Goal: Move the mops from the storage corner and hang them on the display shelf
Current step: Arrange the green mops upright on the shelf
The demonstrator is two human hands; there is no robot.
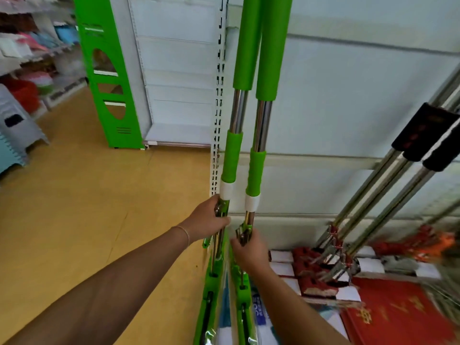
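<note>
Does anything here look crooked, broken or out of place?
Nothing looks broken or spilled. The two green mops stand nearly upright, one gripped in the left hand, one in the right hand. The steel-handled mops at right lean steeply against the wall, which looks like storage.

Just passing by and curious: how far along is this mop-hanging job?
Nothing looks hung yet; no mop shows on a hook here. In hand: the left hand grips one green mop low on its pole and the right hand grips a second green mop, both upright beside the white wall panel. Left: hanging these two, then the black-grip mops leaning at right.
</note>
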